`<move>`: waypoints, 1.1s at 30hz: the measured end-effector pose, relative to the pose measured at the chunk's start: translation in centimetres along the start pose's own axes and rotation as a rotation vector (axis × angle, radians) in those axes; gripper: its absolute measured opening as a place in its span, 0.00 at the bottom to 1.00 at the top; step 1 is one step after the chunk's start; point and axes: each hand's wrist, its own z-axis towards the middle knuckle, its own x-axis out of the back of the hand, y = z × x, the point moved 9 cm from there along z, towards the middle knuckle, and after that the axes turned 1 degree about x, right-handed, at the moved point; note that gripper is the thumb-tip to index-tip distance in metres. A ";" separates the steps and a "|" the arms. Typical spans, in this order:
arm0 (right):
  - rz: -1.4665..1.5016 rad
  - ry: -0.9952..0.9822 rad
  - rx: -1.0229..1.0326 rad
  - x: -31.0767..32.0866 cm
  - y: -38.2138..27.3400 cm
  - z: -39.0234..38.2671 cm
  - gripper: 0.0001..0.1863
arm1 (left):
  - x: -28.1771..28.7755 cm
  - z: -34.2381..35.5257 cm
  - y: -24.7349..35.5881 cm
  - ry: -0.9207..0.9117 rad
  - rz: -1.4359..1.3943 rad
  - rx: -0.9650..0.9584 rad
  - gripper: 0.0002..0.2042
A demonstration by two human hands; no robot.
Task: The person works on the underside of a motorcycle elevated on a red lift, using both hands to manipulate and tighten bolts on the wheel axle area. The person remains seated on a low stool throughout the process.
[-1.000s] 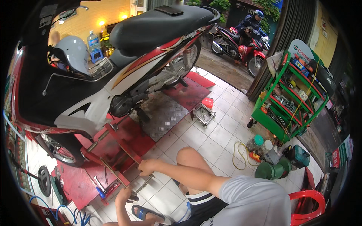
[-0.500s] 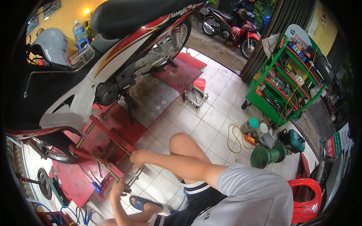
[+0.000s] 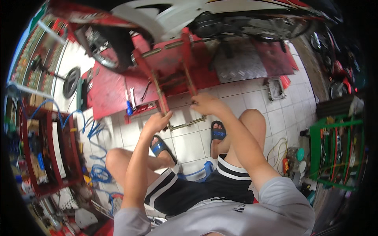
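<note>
A red metal frame (image 3: 152, 74) with two long bars, worn to bare metal along their edges, reaches from under the motorcycle (image 3: 173, 19) toward me. My left hand (image 3: 158, 121) is closed round the near end of its left bar. My right hand (image 3: 206, 104) grips the end of the right bar. Just beyond my fingers, a thin metal crossbar (image 3: 188, 123) spans the gap between the two bars. The frame's far end meets the red lift platform (image 3: 106, 94) below the motorcycle's white body panel, close to its front wheel (image 3: 108, 47).
Wrenches (image 3: 133, 97) and a blue-handled screwdriver (image 3: 128, 104) lie on the platform's near edge. A coiled blue hose (image 3: 100, 173) trails along the tiled floor at left, beside a red tool rack (image 3: 55, 153). At right stand a green tool cart (image 3: 334, 149) and a square metal part (image 3: 275, 89).
My view has swung left and downward, bringing the red rack and blue hose into sight. Both hands stay on the frame's bars, which now point straight away from me.
</note>
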 end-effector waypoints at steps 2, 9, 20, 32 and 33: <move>-0.002 0.130 0.107 1.0 -0.6 0.0 0.19 | 1.1 0.9 -1.2 0.131 0.013 -0.019 0.30; 0.077 0.223 0.074 3.7 0.2 -0.3 0.19 | 3.4 -0.6 1.9 0.321 -0.002 -0.135 0.21; 0.397 -0.071 -0.255 0.7 0.4 -0.2 0.28 | 3.0 0.1 3.5 0.403 0.061 -0.306 0.08; 0.266 0.086 -0.153 1.1 0.0 0.0 0.30 | 3.4 -0.2 3.7 0.452 -0.021 -0.390 0.08; 0.275 0.085 -0.151 1.1 0.0 0.0 0.30 | 3.3 -0.1 3.7 0.446 -0.036 -0.387 0.08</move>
